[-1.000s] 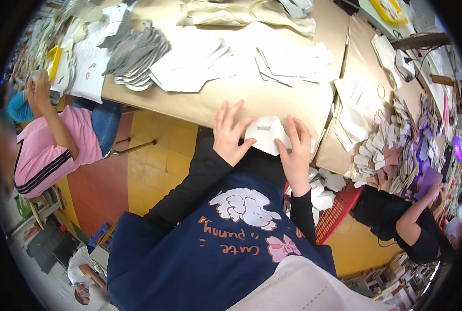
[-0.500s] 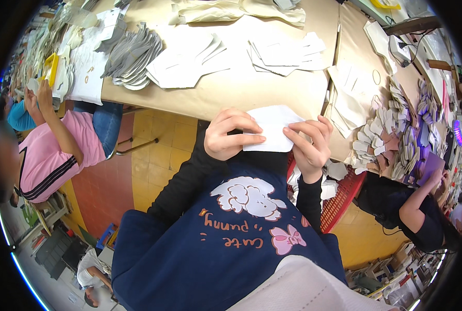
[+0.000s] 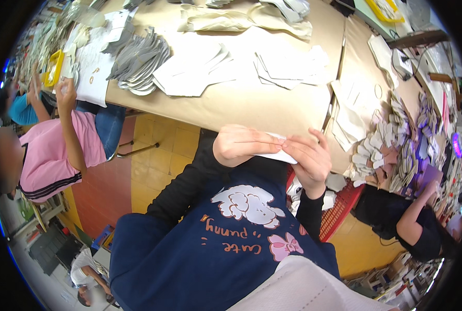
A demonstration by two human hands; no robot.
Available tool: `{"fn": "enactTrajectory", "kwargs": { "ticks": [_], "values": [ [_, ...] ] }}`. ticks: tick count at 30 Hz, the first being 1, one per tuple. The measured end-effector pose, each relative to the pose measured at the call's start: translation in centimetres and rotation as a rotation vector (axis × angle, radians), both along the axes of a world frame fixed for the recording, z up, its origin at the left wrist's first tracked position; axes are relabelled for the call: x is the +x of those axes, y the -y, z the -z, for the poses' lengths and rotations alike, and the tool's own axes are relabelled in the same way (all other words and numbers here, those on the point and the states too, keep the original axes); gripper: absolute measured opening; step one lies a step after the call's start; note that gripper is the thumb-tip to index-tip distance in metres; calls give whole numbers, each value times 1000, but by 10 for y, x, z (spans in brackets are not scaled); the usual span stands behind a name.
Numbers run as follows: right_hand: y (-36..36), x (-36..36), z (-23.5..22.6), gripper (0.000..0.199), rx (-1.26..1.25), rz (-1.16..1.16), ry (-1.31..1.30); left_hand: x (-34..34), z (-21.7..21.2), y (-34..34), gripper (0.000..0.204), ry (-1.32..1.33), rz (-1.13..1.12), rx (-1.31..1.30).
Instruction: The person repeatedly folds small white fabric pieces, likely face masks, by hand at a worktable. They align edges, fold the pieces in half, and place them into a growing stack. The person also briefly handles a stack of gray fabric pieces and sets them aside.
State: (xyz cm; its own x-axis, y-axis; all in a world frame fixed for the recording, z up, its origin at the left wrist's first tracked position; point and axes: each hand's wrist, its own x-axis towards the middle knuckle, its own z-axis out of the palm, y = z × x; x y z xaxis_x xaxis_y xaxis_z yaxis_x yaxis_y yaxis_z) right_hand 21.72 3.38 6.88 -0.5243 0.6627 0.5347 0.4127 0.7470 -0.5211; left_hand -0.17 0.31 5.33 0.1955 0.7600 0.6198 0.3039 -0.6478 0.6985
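Observation:
Just past the table's near edge, my left hand and my right hand meet over a flat white piece, a thin sheet of material I cannot make out. The fingers of both hands press along its far edge, which looks folded or curled over. Only a narrow white strip shows below them; the fingers hide the rest. On the table beyond lie a fanned stack of white cut pieces and a second white stack to its right.
Grey cut pieces are piled farther left on the brown-covered table. A red basket holding white pieces stands by my right side. Many small pieces crowd the right table. People sit at left, a person in pink nearest.
The white piece, spread flat and facing me before, is now bent over and mostly covered. My hands have come together along its far edge.

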Motion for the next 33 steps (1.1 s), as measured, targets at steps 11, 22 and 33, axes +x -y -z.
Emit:
{"fn": "enactTrajectory", "kwargs": {
  "ticks": [11, 22, 33],
  "values": [
    [-10, -1, 7, 16, -423, 21, 25, -24, 23, 0, 28, 172, 141, -656],
    [-46, 1, 14, 26, -286, 186, 153, -192, 41, -20, 43, -199, -941, -399],
    [-132, -45, 82, 29, 64, 204, 346, -75, 27, -7, 26, 57, -468, -652]
  ]
}}
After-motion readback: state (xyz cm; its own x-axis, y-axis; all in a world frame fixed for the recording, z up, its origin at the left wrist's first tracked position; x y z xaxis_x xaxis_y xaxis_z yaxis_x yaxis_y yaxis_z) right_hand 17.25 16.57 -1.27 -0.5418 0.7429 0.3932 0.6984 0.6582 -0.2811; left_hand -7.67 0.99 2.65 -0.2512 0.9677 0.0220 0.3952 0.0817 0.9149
